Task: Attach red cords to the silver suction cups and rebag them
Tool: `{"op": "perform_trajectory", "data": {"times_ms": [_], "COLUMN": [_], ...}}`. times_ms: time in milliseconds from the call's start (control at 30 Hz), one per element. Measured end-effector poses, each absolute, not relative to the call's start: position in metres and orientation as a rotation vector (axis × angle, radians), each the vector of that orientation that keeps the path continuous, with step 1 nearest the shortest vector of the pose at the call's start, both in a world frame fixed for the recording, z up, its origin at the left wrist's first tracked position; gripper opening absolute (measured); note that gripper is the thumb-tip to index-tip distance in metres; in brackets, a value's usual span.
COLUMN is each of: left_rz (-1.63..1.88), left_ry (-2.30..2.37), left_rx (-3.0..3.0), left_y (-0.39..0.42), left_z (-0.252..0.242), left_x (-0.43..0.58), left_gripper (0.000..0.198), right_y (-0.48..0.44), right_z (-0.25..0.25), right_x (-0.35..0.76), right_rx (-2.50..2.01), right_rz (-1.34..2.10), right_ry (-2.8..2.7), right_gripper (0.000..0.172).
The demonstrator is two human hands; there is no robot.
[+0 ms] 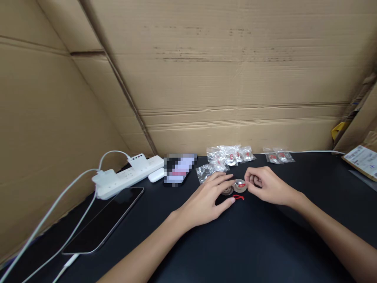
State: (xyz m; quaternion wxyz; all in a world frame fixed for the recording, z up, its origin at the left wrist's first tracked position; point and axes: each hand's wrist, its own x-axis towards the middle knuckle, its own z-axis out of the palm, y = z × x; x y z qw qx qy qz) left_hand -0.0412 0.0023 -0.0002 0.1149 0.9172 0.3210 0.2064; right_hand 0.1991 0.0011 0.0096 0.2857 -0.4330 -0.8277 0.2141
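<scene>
Two small silver metal discs with raised centres, like finger cymbals, lie side by side on the black table. The right disc has a red cord loop on it. My left hand lies palm down with its fingers apart, partly covering the left disc. A loose red cord is by its thumb tip. My right hand is curled, thumb and index finger pinched together at the right disc's edge, close to its cord. Whatever may be between those fingertips is too small to make out.
Clear bags with similar red-corded discs lie behind my hands, and two more bags sit farther right. At left are a white power strip, cables and a tablet. A labelled parcel is at right. Cardboard walls enclose the table.
</scene>
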Motion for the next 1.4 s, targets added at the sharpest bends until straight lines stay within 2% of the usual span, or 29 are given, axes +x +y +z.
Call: {"op": "perform_trajectory", "data": {"times_ms": [267, 667, 1400], "left_rz": [0.692, 0.662, 0.653], "left_ry": [0.996, 1.139, 1.222], "left_rx": [2.675, 2.694, 2.655], "left_y": [0.005, 0.008, 0.007], "left_z": [0.002, -0.005, -0.002], "left_x": [-0.041, -0.043, -0.043], "left_gripper": [0.032, 0.040, 0.027], "right_y": [-0.014, -0.011, -0.016], "right_z": [0.014, 0.013, 0.002], "right_x": [0.184, 0.188, 0.175], "right_rx": [-1.098, -1.118, -1.193], "right_rz": [0.445, 0.332, 0.411], "right_ry": [-2.495, -2.521, -2.507], "right_gripper": [0.009, 0.009, 0.013]}}
